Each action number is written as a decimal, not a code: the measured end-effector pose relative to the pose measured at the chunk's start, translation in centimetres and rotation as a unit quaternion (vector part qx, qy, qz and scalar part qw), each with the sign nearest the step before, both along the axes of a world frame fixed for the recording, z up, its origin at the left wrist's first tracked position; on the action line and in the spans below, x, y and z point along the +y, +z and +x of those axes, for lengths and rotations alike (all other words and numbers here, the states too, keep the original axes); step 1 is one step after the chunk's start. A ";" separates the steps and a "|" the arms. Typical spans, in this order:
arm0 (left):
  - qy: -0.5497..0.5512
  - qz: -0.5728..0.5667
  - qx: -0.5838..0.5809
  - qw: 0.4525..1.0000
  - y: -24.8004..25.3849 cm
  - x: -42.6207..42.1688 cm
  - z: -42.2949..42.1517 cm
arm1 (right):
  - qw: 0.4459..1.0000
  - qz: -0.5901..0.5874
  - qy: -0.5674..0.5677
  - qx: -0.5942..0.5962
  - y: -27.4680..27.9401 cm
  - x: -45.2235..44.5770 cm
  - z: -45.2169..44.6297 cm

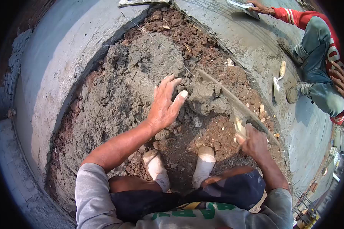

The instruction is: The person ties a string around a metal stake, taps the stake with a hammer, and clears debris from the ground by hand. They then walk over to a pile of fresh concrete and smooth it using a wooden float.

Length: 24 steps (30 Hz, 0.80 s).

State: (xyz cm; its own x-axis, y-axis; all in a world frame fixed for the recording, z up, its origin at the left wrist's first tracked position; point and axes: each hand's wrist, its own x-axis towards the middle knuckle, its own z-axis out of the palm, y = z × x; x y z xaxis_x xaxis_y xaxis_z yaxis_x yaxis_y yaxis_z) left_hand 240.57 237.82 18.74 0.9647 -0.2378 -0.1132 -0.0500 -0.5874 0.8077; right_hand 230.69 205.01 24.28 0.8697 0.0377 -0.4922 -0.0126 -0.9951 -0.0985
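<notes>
My left hand (166,100) is held over the heap of wet grey mortar (114,95), fingers spread and nothing in its grasp. Its fingertips are beside a lump of mortar (203,92); whether they touch it I cannot tell. In my right hand (254,142) is the handle of a plastering float (237,101), its long flat blade turned up on edge and slanting from upper left to lower right. The mortar lump lies along the blade's left side, near its far end.
Smooth concrete (80,38) borders the patch of reddish soil (172,21). At right a person in red (321,57) squats, one hand on another float (244,7). Near their feet lies a trowel (279,78). A thin wire (153,37) crosses the heap. My feet (156,168) stand on the soil.
</notes>
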 end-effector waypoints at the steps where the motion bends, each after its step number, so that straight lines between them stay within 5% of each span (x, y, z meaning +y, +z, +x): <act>1: -0.012 0.058 -0.014 0.998 -0.8 0.7 1.1 | 1.000 0.008 0.000 -0.019 -0.4 -0.2 0.0; 7: 0.149 0.056 -0.055 0.986 -3.7 8.2 3.0 | 0.987 0.144 -0.050 -0.052 -1.7 2.8 2.5; 11: 0.199 0.125 -0.078 0.969 -2.9 12.5 2.3 | 0.965 0.216 -0.129 0.078 -1.5 5.3 7.4; 16: 0.288 0.130 -0.060 0.947 -4.5 17.9 2.3 | 0.979 0.103 0.176 -0.020 -1.6 8.5 14.6; 20: 0.325 0.135 -0.072 0.933 -4.1 19.7 3.2 | 0.954 0.058 0.269 -0.120 -8.1 12.4 23.5; 24: 0.323 0.154 -0.073 0.931 -4.0 20.0 3.2 | 0.965 0.108 0.208 -0.121 -9.1 17.0 27.9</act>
